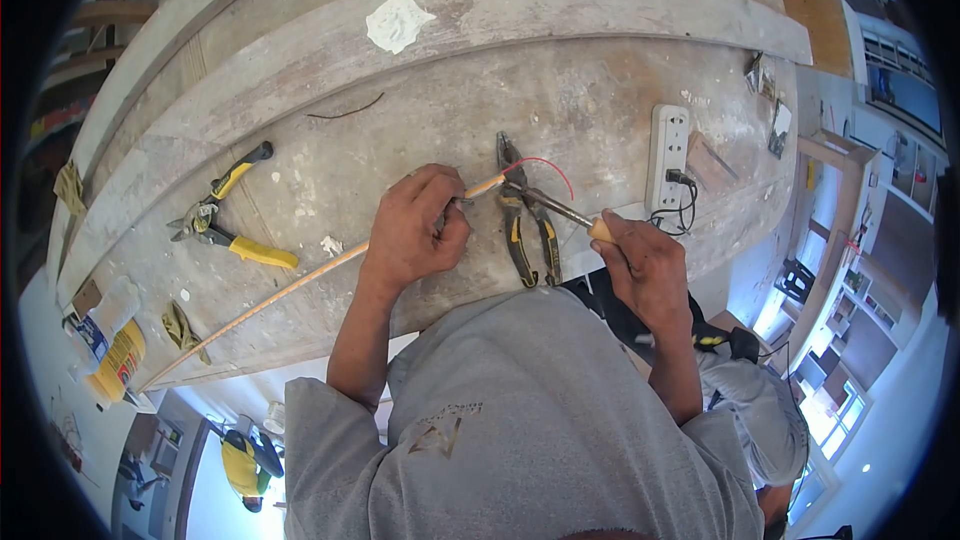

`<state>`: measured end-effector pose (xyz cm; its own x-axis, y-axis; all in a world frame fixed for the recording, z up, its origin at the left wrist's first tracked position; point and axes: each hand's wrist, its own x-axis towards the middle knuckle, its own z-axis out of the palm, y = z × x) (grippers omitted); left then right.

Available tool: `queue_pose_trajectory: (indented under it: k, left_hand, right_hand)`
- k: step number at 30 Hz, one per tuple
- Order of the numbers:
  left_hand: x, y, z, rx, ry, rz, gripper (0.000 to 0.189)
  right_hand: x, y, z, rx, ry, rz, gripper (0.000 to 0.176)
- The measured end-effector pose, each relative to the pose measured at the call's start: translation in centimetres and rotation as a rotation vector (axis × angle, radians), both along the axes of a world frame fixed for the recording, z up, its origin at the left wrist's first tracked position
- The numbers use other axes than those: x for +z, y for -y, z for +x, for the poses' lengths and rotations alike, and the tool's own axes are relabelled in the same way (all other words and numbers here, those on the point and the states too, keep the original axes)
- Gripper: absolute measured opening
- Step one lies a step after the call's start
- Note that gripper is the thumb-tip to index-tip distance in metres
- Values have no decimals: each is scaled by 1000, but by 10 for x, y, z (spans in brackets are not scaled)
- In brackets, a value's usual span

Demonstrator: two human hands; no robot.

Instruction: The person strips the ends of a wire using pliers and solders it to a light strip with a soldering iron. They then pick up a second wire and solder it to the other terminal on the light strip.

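Observation:
My left hand [415,230] is closed, thumb and fingers pinched on a long thin LED strip [290,288], near its right end. A thin red wire [562,172] curves away from that end. In my right hand [648,265] is a soldering iron [560,208], gripped by its pale handle, with the metal shaft pointing left. Its tip is right at the strip's end, over the pliers [514,225]. These black-and-yellow pliers lie on the worktable [590,90] between my hands, jaws away from me.
Yellow-handled snips [238,240] lie at left, beside a dark wire scrap [345,110]. A white power strip [668,160] with a black plug [682,178] sits at right. A yellow container [118,360] stands at the left edge. Another person [755,420] is at lower right.

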<state>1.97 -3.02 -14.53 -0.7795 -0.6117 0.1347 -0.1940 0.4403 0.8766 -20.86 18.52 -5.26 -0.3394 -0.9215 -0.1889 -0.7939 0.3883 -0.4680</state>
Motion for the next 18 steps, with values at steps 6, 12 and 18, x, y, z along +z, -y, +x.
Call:
queue_pose_trajectory:
  k: [6,12,18]
  left_hand:
    - [0,0,0,6,3,4,24]
    - [1,0,0,2,9,11,23]
    - [0,-1,0,5,2,11,24]
  right_hand:
    - [0,1,0,-3,-1,-5,38]
    - [1,-1,1,-31,18,-27,36]
    - [1,-2,1,-6,9,-35,38]
